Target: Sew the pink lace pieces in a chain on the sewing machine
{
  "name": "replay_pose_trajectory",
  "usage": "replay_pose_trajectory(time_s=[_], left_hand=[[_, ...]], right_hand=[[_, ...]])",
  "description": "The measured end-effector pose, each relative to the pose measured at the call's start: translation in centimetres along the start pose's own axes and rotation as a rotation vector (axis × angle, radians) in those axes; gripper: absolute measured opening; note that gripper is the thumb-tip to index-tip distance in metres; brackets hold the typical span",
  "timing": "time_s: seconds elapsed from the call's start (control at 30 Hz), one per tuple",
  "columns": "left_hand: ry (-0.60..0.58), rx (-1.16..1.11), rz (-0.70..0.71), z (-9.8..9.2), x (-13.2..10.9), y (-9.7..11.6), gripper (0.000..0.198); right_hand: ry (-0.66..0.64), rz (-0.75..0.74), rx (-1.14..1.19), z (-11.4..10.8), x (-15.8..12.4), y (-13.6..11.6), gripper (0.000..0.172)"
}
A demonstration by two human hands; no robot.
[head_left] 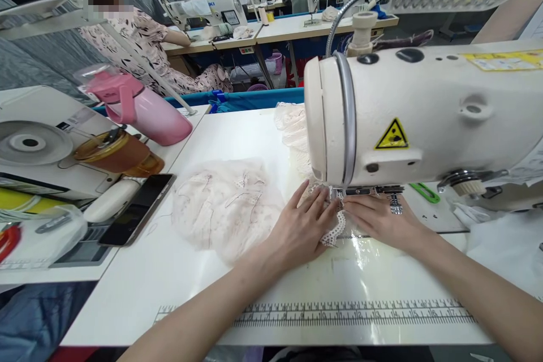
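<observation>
My left hand point(303, 223) lies flat with fingers spread, pressing on a strip of white lace trim point(336, 230) just left of the presser foot. My right hand point(379, 219) is on the other side of the needle area, its fingers stretched out toward the lace, tips partly hidden by the metal attachment point(369, 190). Over both hands stands a cream sewing machine point(424, 107). Pale lacy fabric point(294, 130) runs back behind the needle. Left of my left hand sits a crumpled heap of sheer pale fabric point(229, 203) with dark reddish threads.
A phone point(138, 209), an amber cup point(121, 153) and a pink tumbler point(139, 104) lie along the left side. A ruler strip point(322, 314) crosses the table front. Green snips point(425, 193) rest behind my right hand. A person point(144, 45) sits farther back by other machines.
</observation>
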State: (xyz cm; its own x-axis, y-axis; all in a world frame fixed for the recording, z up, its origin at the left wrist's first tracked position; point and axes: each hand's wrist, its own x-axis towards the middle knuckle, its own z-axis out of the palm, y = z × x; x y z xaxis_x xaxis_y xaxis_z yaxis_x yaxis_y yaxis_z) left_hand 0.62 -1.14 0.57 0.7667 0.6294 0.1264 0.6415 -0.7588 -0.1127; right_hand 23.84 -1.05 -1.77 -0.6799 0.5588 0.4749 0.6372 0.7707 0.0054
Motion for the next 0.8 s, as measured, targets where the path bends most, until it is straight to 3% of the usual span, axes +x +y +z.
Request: replay_pose_trajectory(time_s=[0.13,0.27,0.43,0.53,0.67,0.8], left_hand=[[0.009,0.011,-0.01,-0.1,0.0,0.2,0.065],[0.023,0.029,-0.019,-0.1,0.2,0.2,0.066],[0.014,0.045,-0.05,0.0,0.5,0.1,0.062],[0.072,0.044,0.014,0.4,0.4,-0.1,0.05],[0.141,0.019,0.153,1.0,0.2,-0.6,0.044],[0.108,-0.047,0.18,0.7,0.0,-1.4,0.048]], right_hand=[[-0.013,-0.017,0.028,-0.3,-0.3,0.2,0.049],[-0.002,0.057,0.084,-0.5,-0.1,0.2,0.05],[-0.015,0.155,0.225,-0.5,0.9,0.2,0.033],[-0.004,0.204,0.307,-0.3,1.2,0.3,0.023],[0.044,0.221,0.16,-0.2,1.1,0.1,0.019],[0.063,0.103,-0.044,0.0,1.2,-0.1,0.018]])
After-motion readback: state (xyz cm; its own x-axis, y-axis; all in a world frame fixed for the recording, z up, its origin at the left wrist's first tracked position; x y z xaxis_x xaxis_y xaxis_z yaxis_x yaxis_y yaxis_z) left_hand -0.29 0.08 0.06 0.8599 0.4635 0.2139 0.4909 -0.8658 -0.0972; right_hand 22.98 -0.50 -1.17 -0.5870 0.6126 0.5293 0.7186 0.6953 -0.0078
